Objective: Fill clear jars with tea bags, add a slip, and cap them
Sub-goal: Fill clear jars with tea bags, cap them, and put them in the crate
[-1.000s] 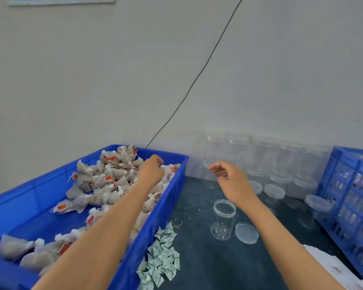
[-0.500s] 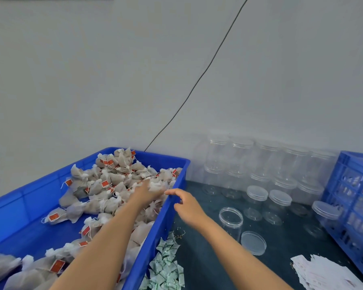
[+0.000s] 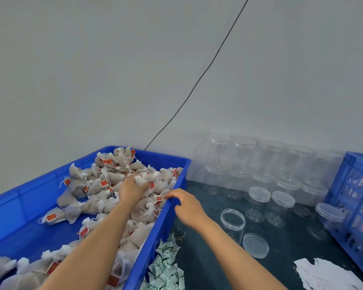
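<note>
A blue tray (image 3: 29, 206) on the left holds a heap of mesh tea bags (image 3: 105, 181) with red tags. My left hand (image 3: 132, 189) is down in the heap, its fingers curled around a bunch of tea bags. My right hand (image 3: 187, 206) reaches over the tray's right rim, fingertips at the bags just inside; whether it holds one is unclear. An open clear jar (image 3: 232, 223) stands on the dark table to the right, its loose lid (image 3: 255, 245) lying flat beside it. White paper slips (image 3: 327, 275) lie at the bottom right.
Capped clear jars (image 3: 260, 197) stand behind the open one, and stacked jars (image 3: 266, 160) line the wall. A blue crate (image 3: 356, 206) closes the right side. Small green-white sachets (image 3: 166, 266) lie piled against the tray. A black cable (image 3: 197, 82) runs up the wall.
My right hand has swung left from the jars to the tray's rim. My left hand has dug deeper into the tea bags.
</note>
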